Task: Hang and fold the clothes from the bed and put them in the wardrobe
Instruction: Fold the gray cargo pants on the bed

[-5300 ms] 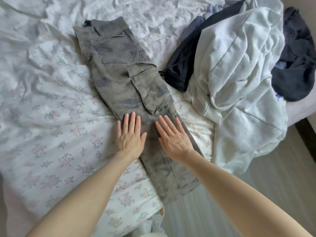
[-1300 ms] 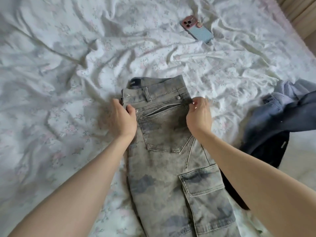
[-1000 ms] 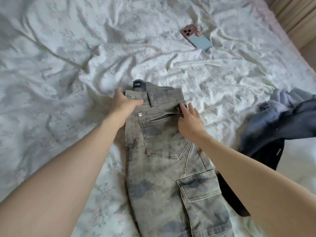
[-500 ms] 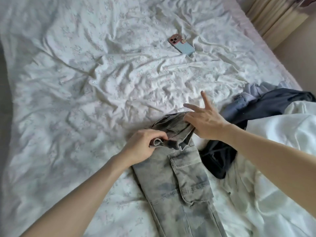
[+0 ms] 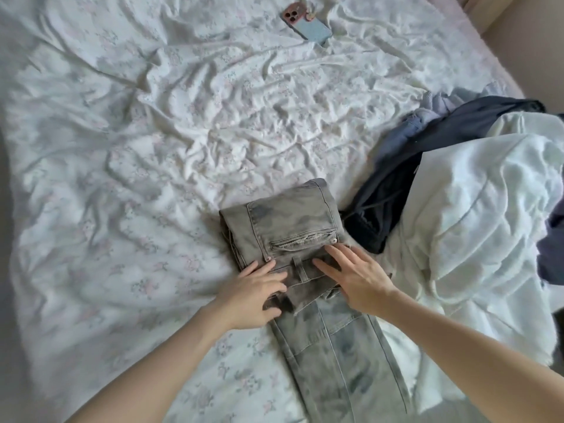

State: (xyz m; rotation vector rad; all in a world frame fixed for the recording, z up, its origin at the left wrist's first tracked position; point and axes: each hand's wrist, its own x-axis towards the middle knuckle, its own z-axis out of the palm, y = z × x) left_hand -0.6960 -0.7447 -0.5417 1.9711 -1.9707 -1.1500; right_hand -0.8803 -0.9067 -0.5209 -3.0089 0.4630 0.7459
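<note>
Grey camouflage cargo trousers lie on the bed, their top part folded down over the legs, which run toward me. My left hand lies flat on the waistband at the left edge of the fold. My right hand presses flat on the waistband at the right, fingers straight. A pile of other clothes lies to the right: a white hoodie, a dark navy garment and a light blue one.
The bed carries a crumpled white floral sheet. A phone in a blue case lies far up the bed. The bed's right edge and a beige wall show at the top right.
Both hands brought the trousers' waistband toward me and laid it over the legs. The left hand let go of the cloth, and both hands now press flat on the fold.
</note>
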